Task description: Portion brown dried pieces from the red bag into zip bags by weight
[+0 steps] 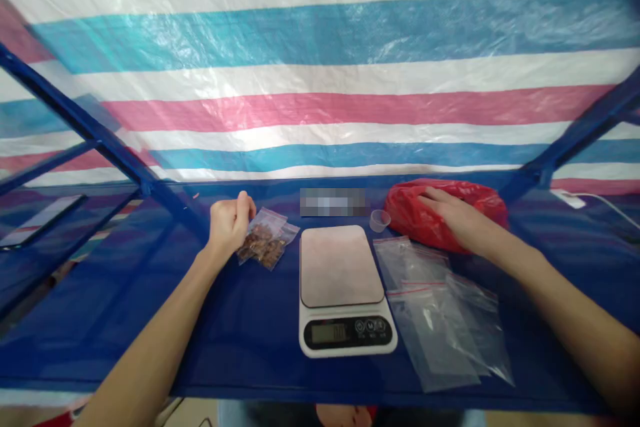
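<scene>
My left hand (231, 221) is curled into a fist, thumb uppermost; whatever it may hold is hidden. Right beside it lie small zip bags (269, 248) with brown pieces inside. My right hand (453, 213) rests on a red plastic bag (485, 203), fingers stretched over its crumpled top. Between the hands stands a white kitchen scale (342, 267) with nothing on its plate; the display seems to read zero. A small clear plastic cup (379, 220) sits just left of the red bag. Several flat clear zip bags (440, 327) overlap to the right of the scale.
The blue table (240, 340) has a blue metal frame (80, 113) rising at its left. A striped plastic sheet (320, 80) hangs behind. Beyond the frame at left lies a phone-like flat device (43, 220). A white plug with cable (570, 199) is at the right.
</scene>
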Available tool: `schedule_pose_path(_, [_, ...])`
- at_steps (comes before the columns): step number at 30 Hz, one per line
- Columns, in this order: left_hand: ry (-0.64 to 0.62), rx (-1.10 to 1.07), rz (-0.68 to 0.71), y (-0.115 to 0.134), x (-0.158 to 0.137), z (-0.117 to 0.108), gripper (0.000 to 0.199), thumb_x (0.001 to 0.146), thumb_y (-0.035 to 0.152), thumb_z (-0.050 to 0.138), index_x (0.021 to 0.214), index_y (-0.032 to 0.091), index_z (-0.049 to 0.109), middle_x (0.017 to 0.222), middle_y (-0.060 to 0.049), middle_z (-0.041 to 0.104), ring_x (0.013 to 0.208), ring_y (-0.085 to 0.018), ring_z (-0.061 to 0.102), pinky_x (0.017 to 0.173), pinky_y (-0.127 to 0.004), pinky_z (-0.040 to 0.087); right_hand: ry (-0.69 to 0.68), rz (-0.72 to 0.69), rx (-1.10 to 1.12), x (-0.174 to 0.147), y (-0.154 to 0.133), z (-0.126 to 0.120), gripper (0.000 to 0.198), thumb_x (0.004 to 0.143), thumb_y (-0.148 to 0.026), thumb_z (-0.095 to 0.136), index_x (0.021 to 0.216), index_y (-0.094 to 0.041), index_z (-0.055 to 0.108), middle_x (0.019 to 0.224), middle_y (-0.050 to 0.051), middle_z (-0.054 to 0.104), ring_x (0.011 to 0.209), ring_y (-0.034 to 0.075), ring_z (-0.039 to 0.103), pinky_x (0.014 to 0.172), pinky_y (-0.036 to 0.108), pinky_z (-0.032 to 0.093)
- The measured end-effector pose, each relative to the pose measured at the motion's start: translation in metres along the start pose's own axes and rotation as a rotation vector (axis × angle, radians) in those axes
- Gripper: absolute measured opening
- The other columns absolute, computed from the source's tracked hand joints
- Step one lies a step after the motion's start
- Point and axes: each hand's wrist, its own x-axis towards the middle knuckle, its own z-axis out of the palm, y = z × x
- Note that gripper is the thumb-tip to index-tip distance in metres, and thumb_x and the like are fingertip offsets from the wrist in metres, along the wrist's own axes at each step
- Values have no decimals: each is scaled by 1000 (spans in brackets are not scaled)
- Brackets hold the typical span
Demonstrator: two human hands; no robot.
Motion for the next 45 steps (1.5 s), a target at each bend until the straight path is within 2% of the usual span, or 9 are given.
schedule_pose_path(4, [-13,33,8,-16,0,-3,68,111,44,26,56,22,60,44,0,46,43,-15,48,57,-33,38,-10,-14,11,10,-17,-10,50,92,-5,51,131,-21,78,143,15,73,132,36,70,115,54,57])
schedule_pose_path(9, [46,49,10,-32,7,-10,67,110,45,28,57,22,62,44,0,47,43,-14,48,60,-32,40,2,-53,16,15,-26,-17,53,87,0,51,126,-21,80,140,15,74,131,34,70,115,52,56])
schedule_pose_path(18, [-14,40,-39,-48,6,1,65,109,48,29,59,24,63,46,0,49,47,-16,51,61,-33,37,6,-113,24,19,-33,-27,56,76,5,49,113,-22,82,123,12,80,122,33,74,109,49,59])
schedule_pose_path(24, [-33,9,-37,-46,7,5,63,109,43,31,59,23,63,46,0,49,45,-16,51,59,-33,38,-37,-102,-6,21,-40,-35,62,75,7,46,117,-22,80,126,11,79,122,31,74,107,46,59])
schedule_pose_path(29, [-23,-58,-105,-38,10,8,65,109,44,30,55,23,61,45,0,47,44,-15,48,57,-34,37,-116,3,-60,13,-25,-41,44,85,-8,60,122,-22,79,120,13,79,107,31,77,95,45,63])
schedule_pose_path(31, [-37,-91,-135,-36,11,8,66,109,45,29,55,23,60,46,0,48,45,-15,48,57,-34,37,-156,36,-70,8,-18,-40,50,81,-9,64,128,-20,77,121,14,78,105,32,78,94,44,64])
schedule_pose_path(34, [-47,-119,-175,-36,12,8,67,109,48,30,55,23,60,46,0,48,46,-15,48,57,-34,37,-177,29,-89,4,-13,-34,65,73,-2,62,134,-20,75,129,15,76,115,32,76,101,43,62])
schedule_pose_path(41, [-48,-154,-223,-36,10,8,68,110,50,30,57,22,61,46,0,47,47,-15,46,56,-33,35,-72,29,-102,10,-31,-27,51,88,1,47,124,-20,76,124,15,75,117,29,74,103,40,60])
schedule_pose_path(45, [-67,-181,-243,-37,9,8,67,111,49,30,58,22,62,46,0,46,46,-14,45,55,-33,33,-90,10,-8,16,-35,-32,44,86,-1,49,114,-20,77,120,13,75,111,28,75,99,39,60])
